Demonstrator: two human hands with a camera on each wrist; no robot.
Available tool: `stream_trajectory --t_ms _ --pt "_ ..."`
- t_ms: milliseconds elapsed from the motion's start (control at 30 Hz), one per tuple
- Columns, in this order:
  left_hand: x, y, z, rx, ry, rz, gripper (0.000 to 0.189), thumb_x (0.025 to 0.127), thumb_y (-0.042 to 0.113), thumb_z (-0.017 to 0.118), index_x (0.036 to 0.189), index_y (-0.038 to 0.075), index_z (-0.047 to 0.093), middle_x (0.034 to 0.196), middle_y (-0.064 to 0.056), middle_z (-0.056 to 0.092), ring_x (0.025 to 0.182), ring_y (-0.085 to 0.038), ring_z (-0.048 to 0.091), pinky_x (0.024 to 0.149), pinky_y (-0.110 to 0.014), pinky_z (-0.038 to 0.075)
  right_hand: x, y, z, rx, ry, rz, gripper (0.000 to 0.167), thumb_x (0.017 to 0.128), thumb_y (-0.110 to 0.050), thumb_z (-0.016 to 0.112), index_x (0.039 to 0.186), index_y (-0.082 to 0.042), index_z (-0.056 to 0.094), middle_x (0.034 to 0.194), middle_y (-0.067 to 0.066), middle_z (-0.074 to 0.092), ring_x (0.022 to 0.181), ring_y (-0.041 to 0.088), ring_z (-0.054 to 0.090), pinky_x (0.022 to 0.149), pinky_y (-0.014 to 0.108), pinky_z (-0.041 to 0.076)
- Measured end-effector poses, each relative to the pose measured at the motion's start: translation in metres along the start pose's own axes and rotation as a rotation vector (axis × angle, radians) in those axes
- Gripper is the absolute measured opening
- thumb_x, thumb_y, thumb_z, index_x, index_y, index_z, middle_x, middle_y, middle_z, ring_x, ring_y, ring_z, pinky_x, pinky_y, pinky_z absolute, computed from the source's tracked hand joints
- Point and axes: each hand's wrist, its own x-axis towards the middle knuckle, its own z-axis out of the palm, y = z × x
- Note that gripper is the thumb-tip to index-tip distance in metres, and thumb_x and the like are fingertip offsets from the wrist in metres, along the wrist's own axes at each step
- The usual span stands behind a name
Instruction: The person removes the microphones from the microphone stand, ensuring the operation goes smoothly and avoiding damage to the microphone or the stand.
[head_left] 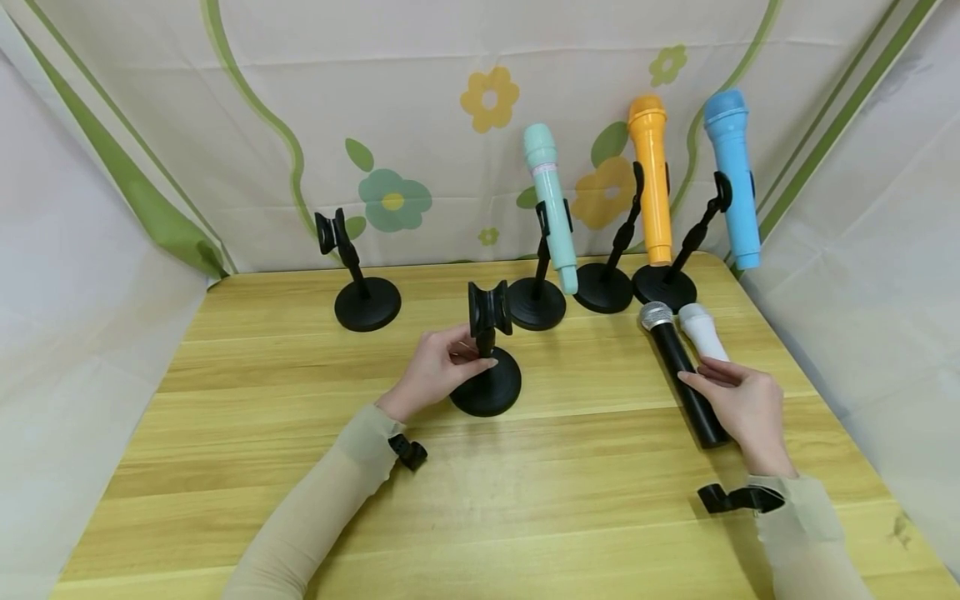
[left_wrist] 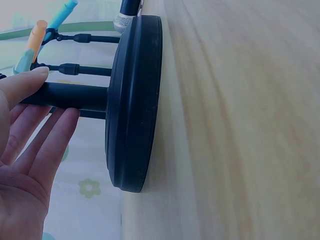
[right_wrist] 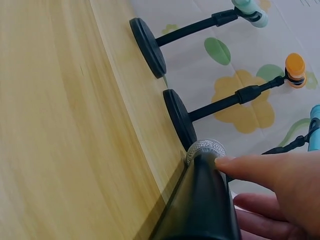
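My left hand (head_left: 438, 371) holds the post of a black microphone stand (head_left: 487, 396), thumb on one side and fingers on the other. Its round base is right at the tabletop in the left wrist view, and its cradle has no microphone. On the right, a black microphone (head_left: 678, 367) with a silver mesh head lies slantwise on the table. My right hand (head_left: 746, 408) grips its body, thumb on top and fingers along the right side. Close beside it lies a white microphone (head_left: 703, 332), its lower end hidden under that hand.
Along the back, three stands carry a mint microphone (head_left: 551, 208), an orange microphone (head_left: 651, 183) and a blue microphone (head_left: 733, 179). Another stand (head_left: 367, 304) with a bare cradle is at back left. A flowered curtain (head_left: 285, 83) hangs behind the wooden table (head_left: 247, 392).
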Motion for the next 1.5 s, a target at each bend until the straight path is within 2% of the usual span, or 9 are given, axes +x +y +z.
stream_trajectory --t_ms 367,567,733,1133,1500 --pt "0.0 -0.0006 -0.0001 0.009 -0.001 -0.002 0.023 0.089 0.012 0.082 0.108 0.002 0.072 0.089 0.002 0.073 0.081 -0.008 0.072 0.075 -0.028 0.06 -0.0006 -0.001 -0.0005 -0.001 -0.008 0.021 0.063 0.086 -0.05 0.08 0.129 -0.004 0.07 0.11 0.008 0.074 0.077 -0.019 0.057 0.069 0.006 0.045" --pt "-0.0001 0.0001 -0.0004 0.009 0.005 -0.001 0.021 0.089 0.012 0.082 0.106 0.006 0.073 0.089 0.003 0.073 0.08 -0.009 0.073 0.075 -0.028 0.061 -0.0007 -0.0013 -0.0005 -0.006 -0.009 0.014 0.063 0.086 -0.05 0.08 0.129 -0.004 0.07 0.111 0.011 0.074 0.077 -0.019 0.057 0.069 0.006 0.045" --pt "0.0001 0.0001 -0.0003 0.009 0.004 -0.001 0.023 0.089 0.012 0.082 0.107 0.003 0.073 0.09 0.002 0.073 0.081 -0.01 0.073 0.075 -0.029 0.061 -0.0006 -0.0015 -0.0004 0.012 -0.006 0.009 0.063 0.086 -0.049 0.08 0.129 -0.003 0.07 0.11 0.01 0.074 0.078 -0.018 0.058 0.069 0.006 0.046" --pt "-0.0002 -0.0021 0.0003 -0.003 0.007 0.013 0.024 0.088 0.013 0.083 0.107 0.003 0.073 0.089 0.002 0.073 0.081 -0.011 0.073 0.075 -0.03 0.061 -0.003 -0.0034 0.0 0.037 0.009 -0.024 0.062 0.086 -0.046 0.082 0.127 -0.001 0.071 0.108 0.013 0.074 0.077 -0.017 0.059 0.064 0.008 0.05" --pt "0.0001 -0.0021 0.0002 0.008 0.007 0.01 0.022 0.088 0.013 0.083 0.107 0.005 0.073 0.089 0.003 0.073 0.08 -0.008 0.072 0.074 -0.028 0.061 -0.0033 -0.0029 0.001 0.034 -0.015 -0.02 0.064 0.087 -0.048 0.08 0.128 0.0 0.069 0.107 0.007 0.075 0.078 -0.016 0.06 0.064 0.01 0.05"
